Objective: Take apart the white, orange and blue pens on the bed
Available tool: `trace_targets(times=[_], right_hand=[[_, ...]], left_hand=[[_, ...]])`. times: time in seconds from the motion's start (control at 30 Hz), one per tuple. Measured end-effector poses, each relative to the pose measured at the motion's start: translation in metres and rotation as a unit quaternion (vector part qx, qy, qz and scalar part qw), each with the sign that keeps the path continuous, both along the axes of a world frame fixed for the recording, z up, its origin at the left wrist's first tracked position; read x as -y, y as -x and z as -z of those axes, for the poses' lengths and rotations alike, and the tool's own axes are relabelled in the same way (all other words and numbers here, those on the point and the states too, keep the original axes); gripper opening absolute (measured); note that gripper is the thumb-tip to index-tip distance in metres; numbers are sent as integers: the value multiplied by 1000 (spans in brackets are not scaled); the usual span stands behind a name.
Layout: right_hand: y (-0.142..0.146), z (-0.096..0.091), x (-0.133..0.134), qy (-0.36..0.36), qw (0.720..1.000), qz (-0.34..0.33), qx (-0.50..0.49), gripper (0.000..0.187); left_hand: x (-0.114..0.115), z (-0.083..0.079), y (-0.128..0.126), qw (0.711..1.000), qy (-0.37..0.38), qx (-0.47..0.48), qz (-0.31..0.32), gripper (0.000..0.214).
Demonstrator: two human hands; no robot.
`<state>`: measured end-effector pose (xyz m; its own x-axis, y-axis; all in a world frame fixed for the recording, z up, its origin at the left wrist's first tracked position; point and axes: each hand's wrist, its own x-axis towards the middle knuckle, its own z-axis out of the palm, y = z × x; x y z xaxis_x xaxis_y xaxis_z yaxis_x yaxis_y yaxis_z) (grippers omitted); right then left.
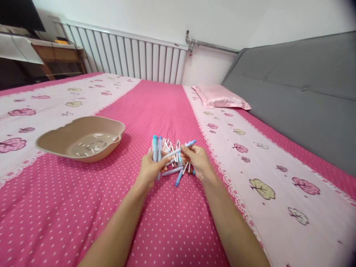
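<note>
My left hand (149, 167) is closed around marker pens (155, 148), a turquoise-capped one and a lavender-capped one standing upright side by side. In my right hand (199, 160), thumb and fingers grip another marker pen (190, 143) with a blue-violet cap. That pen lies slanted, its lower left end reaching the fingers of my left hand. Beneath and behind both hands spreads a loose pile of pens (172, 171), mostly lavender, blue, pink and white. My hands hide part of the pile.
A beige plastic basin (80, 139) with small white and grey pieces inside stands to the left on the pink dotted bedspread (164, 107). Farther back are a pink pillow (219, 97), a grey padded headboard (294, 74) and a white radiator (125, 52).
</note>
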<state>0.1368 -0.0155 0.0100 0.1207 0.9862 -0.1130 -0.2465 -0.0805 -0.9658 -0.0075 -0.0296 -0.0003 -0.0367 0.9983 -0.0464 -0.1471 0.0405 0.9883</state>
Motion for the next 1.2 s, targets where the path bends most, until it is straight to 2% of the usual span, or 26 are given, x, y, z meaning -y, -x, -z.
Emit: trace_targets(times=[0.13, 0.27, 0.47, 0.57, 0.67, 0.77, 0.83, 0.9, 0.97, 1.13, 1.2], right_hand=[[-4, 2, -3, -11, 1000, 8, 8, 30], [-6, 1, -4, -40, 999, 8, 3, 27], [-2, -7, 1, -65, 998, -5, -9, 25], [-4, -6, 1, -73, 997, -29, -24, 27], [-8, -4, -1, -68, 997, -23, -36, 26], [-11, -4, -3, -46, 997, 1, -54, 23], [-12, -4, -3, -28, 998, 3, -63, 21], [-11, -5, -2, -21, 997, 0, -71, 20], [-11, -5, -2, -26, 997, -4, -78, 22], [-10, -5, -1, -45, 995, -22, -83, 26], [-9, -5, -1, -44, 995, -24, -82, 26]], left_hand=[[0, 0, -1, 999, -13, -41, 7, 25], [2, -3, -3, 999, -2, -29, 13, 22], [2, -9, 0, 992, 111, 52, 34, 21], [-1, -7, 3, 985, 141, 87, 37, 19], [-3, -4, 5, 990, 109, 80, 43, 25], [-3, -2, 5, 999, 21, 30, 39, 37], [-2, -1, 4, 1000, -24, -7, 16, 35], [-2, 0, 3, 999, -38, -25, -9, 30], [-2, 0, 2, 1000, -16, -13, -11, 29], [-3, -4, 3, 991, 110, 76, 5, 34], [-3, -6, 3, 992, 102, 73, -14, 35]])
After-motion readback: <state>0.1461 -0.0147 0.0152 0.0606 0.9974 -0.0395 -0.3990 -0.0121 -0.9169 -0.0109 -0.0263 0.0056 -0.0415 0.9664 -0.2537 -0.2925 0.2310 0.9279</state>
